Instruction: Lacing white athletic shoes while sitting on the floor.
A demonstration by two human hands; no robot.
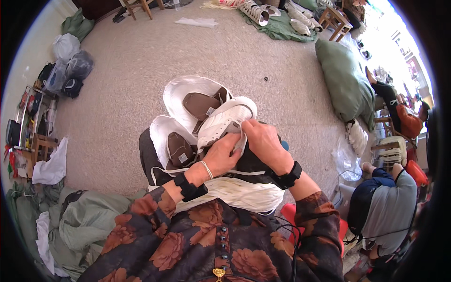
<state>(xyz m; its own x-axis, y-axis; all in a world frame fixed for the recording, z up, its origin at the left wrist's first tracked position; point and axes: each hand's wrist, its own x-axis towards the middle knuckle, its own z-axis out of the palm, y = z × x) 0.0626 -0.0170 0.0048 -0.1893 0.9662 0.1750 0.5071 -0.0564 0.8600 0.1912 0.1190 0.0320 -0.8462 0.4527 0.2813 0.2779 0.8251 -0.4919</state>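
A white shoe upper (225, 120) with a perforated toe and a row of eyelets lies over my lap, its toe pointing away from me. My left hand (221, 156) is closed on its near part, fingers at the opening. At the right-hand edge, my right hand (266, 143) pinches the upper; a lace between the fingertips cannot be made out. Left of it rest two more white uppers with brown linings, a farther one (176, 91) and a nearer one (159, 134). A bundle of white laces (230, 195) is spread across my lap, close to my wrists.
Green cloth sacks (94, 218) lie at the lower left, and a stuffed green sack (343, 80) at the right. Finished-looking laced shoes (253, 13) sit on a green sheet at the back. Two people (390, 202) sit at the right. A shelf (40, 113) stands left.
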